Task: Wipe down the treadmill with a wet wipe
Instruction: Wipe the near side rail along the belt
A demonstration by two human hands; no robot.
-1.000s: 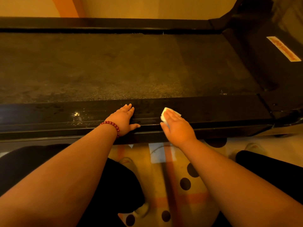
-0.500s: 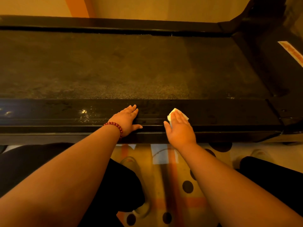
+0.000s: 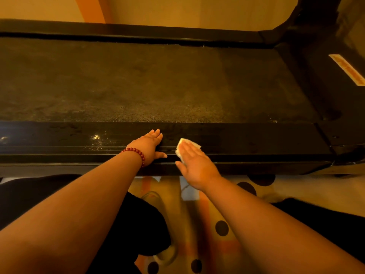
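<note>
Head cam looking down at the treadmill [image 3: 256,139], all black. The belt [image 3: 138,82] has a rough, grainy weave and looks dusty, while the near side rail [image 3: 59,143] is smooth and glossy with fine grooves running along it and some pale specks.

The wet wipe [image 3: 190,144] is a small white folded pad on that rail, just below the middle of the shot. The right hand [image 3: 194,165] lies flat on it, fingers straight and together, pressing it down, with a corner poking out past the fingertips. The left hand [image 3: 149,144] is just beside it at 9 o'clock, palm flat on the rail, fingers stretched out, thumb out to the side, holding nothing. Round dark red beads make up the bracelet [image 3: 136,152] on that wrist.

Up at 2 o'clock there's a long pale sticker [image 3: 347,70] with orange print, too blurry to read. Down at 6 o'clock is a floor mat [image 3: 197,224] with black dots and orange stripes.
</note>
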